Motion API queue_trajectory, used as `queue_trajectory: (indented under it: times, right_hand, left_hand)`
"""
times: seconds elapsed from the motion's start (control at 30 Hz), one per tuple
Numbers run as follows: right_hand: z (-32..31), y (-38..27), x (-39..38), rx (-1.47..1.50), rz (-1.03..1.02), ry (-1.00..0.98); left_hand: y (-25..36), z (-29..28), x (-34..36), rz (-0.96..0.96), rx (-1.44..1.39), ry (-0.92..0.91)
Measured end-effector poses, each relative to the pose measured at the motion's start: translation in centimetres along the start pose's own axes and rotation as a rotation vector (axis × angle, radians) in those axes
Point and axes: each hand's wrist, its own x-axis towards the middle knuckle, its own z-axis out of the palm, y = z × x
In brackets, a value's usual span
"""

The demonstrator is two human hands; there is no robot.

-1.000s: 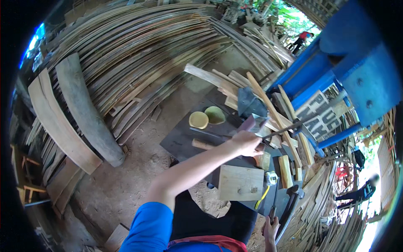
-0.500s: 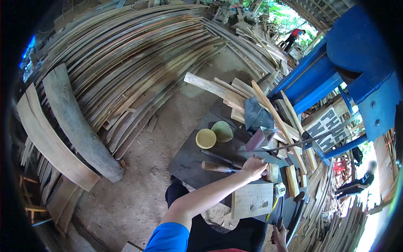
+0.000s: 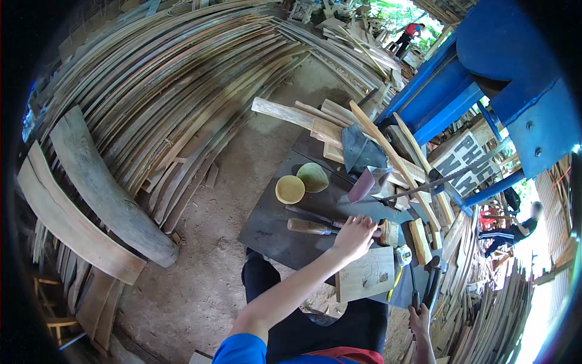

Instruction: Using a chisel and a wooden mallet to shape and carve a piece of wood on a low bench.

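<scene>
My right hand (image 3: pixel 419 318), at the near edge, is wrapped round the dark handle of a slim tool (image 3: pixel 413 280), whose narrow shaft points away from me over the bench (image 3: pixel 264 233). My left hand (image 3: pixel 355 238) is low over the far side, fingers bent and bunched beside a block (image 3: pixel 390 233); I cannot tell whether they pinch anything, since my knuckles cover it. I'd judge this a step of handling tools, one held, the other hand among those lying down. The next move calls for a firm right grip and left fingertips kept clear of any edge.

Between my hands lies a pale, flat, squarish board (image 3: pixel 364 279) with dark marks on its grain. Just past its right edge is a tape measure (image 3: pixel 402 255), its yellow strip hanging toward me, and near my right hand a dark-headed hammer (image 3: pixel 434 276). A smooth, rounded wooden handle (image 3: pixel 309 226) reaches toward my left hand. Beyond sit a round yellow bowl (image 3: pixel 290 190), a rougher green one (image 3: pixel 313 177), folded purple sandpaper (image 3: pixel 362 185) and crumpled dark cloth (image 3: pixel 362 148). Farther off stand a glossy blue machine (image 3: pixel 515 91) and long, rough-sawn planks (image 3: pixel 212 91) in stacks.
</scene>
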Motion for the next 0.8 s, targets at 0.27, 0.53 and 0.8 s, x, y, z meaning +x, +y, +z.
queue_trajectory:
  times: [0.27,0.53,0.8]
  right_hand:
    - [1.0,-2.3,0.6,0.133,0.12,0.037]
    - [1.2,-5.4,3.3,0.13,-0.101,0.202]
    - [3.1,-2.7,7.4,0.203,-0.202,0.249]
  left_hand:
    - [5.7,-1.6,-8.9,-0.204,-0.477,0.312]
    - [10.3,1.9,-11.4,-0.242,-0.085,0.094]
    - [10.9,1.7,-10.8,-0.24,0.131,-0.123]
